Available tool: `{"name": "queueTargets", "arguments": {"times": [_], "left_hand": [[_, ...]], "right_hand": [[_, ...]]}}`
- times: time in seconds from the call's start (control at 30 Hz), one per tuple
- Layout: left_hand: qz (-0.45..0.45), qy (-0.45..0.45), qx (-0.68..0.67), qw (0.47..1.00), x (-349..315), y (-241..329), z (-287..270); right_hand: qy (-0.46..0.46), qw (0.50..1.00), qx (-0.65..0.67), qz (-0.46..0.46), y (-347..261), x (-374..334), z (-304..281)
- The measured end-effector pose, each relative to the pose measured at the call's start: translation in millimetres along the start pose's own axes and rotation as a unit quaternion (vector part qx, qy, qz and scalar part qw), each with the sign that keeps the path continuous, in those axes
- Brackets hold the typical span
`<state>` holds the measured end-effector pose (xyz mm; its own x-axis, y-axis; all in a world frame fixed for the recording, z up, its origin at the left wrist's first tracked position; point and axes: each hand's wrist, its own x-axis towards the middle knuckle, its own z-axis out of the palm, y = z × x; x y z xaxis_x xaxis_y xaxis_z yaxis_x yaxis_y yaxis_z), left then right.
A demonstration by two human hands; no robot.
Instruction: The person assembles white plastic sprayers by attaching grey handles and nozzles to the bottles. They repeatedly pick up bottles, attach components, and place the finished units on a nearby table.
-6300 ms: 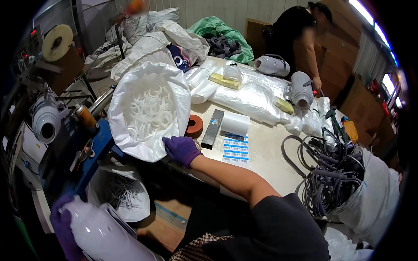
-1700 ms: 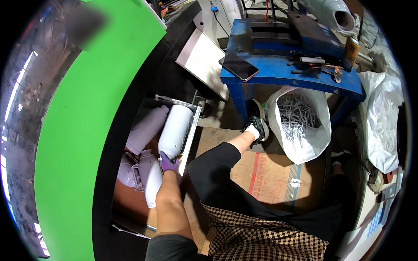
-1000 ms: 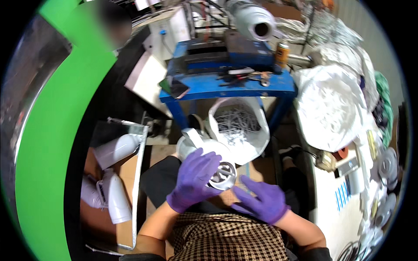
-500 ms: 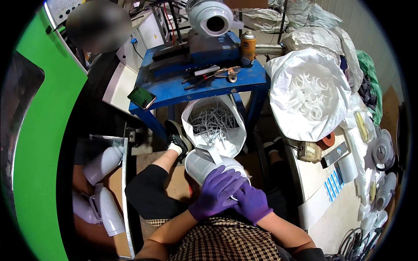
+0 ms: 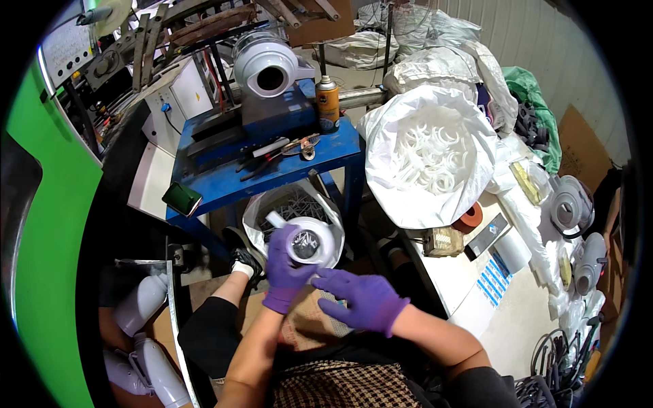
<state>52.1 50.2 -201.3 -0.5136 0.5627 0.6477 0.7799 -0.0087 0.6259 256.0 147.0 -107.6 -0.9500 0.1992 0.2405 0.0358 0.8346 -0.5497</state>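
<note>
My left hand (image 5: 282, 272), in a purple glove, grips a light grey plastic jug body (image 5: 328, 253) by its left side. The round opening faces up toward me, and grey strips show through it. A handle-like part (image 5: 275, 219) juts out at its upper left. Just right of the jug, my gloved right hand (image 5: 365, 300) is open, fingers spread and holding nothing; its fingertips are close to the jug's lower edge, and I cannot tell if they touch. Behind the jug, a white sack (image 5: 255, 211) holds thin plastic strips.
A blue metal bench (image 5: 224, 178) carries pliers (image 5: 262, 166), a spray can (image 5: 327, 105), a phone (image 5: 181, 198) and another jug body (image 5: 262, 58). To the right, a large white sack (image 5: 381, 160) of white rings stands by a pale table (image 5: 435, 272). More jug bodies (image 5: 160, 370) lie lower left.
The jug has tipped, so its opening now faces me over the strip sack. My right hand has come off it and opened. The whole view has swung rightward.
</note>
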Motion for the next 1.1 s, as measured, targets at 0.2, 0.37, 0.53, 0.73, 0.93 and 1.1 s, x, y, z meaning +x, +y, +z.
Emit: {"name": "queueTargets", "arguments": {"times": [0.2, 0.37, 0.53, 0.73, 0.93, 1.1], "left_hand": [[-0.079, 0.132, -0.195, 0.969, 7, -1, -52], [-0.031, 0.121, -0.076, 0.989, -8, 49, -85], [-0.021, 0.006, 0.054, 0.998, -56, 69, -108], [-0.068, -0.081, 0.086, 0.991, -67, 95, -109], [-0.075, -0.088, 0.034, 0.993, -75, 97, -104], [-0.11, -0.118, 0.008, 0.987, -69, 106, -111]], "right_hand": [[0.214, 0.93, -0.299, 0.019, 121, 41, -88], [0.044, 0.851, -0.491, 0.181, 247, 64, -110], [0.137, 0.926, -0.324, 0.138, 251, 57, -147], [0.202, 0.898, 0.256, 0.295, 154, -11, -132], [-0.089, 0.803, 0.526, 0.267, 47, -122, 33], [-0.286, 0.951, -0.083, 0.084, 37, -152, 69]]}}
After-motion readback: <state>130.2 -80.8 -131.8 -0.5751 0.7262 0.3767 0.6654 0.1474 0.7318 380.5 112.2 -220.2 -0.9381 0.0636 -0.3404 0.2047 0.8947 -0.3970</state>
